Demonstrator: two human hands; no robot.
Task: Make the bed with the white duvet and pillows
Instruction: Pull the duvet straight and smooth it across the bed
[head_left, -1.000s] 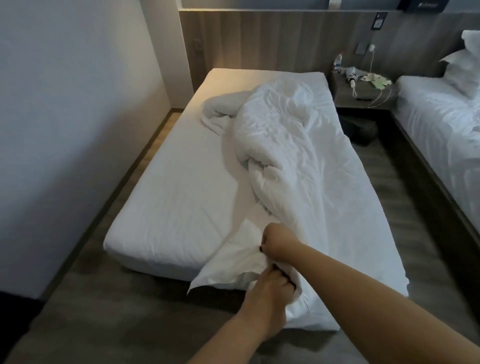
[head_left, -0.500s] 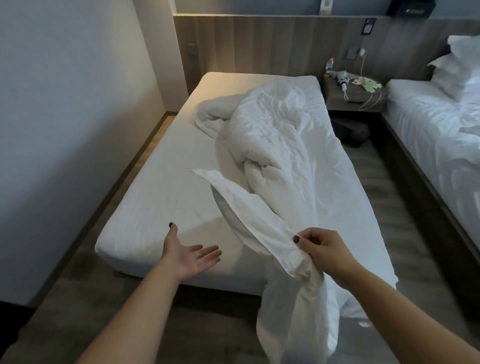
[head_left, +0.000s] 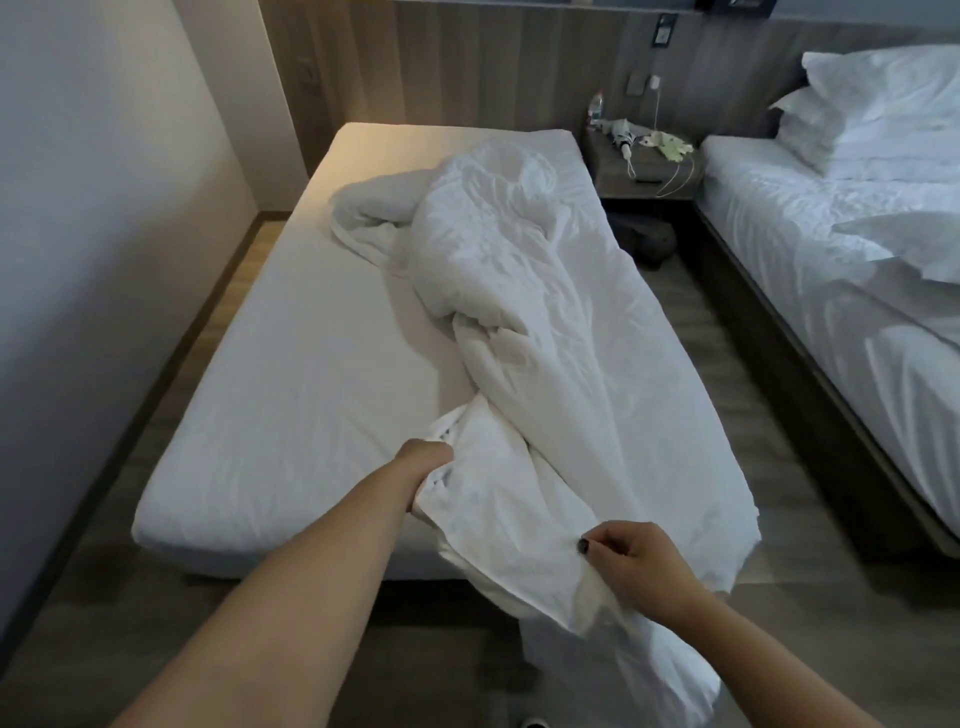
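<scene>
Fingers of the right hand (head_left: 636, 566) are pinching a fold of the white duvet (head_left: 524, 291) near its foot-end edge, the thumb pressing on the cloth. Just to that hand's left and a little farther out, the left hand (head_left: 423, 465) is reaching into the duvet's bunched corner; its fingers are hiding inside the cloth, so whether they are gripping cannot be told. Beyond both hands the duvet is lying crumpled along the right half of the bed (head_left: 291, 395), spilling over the foot end below the right hand. Far off to the right, pillows (head_left: 878, 109) are sitting stacked on a second bed (head_left: 810, 244), past a nightstand (head_left: 644, 169).
</scene>
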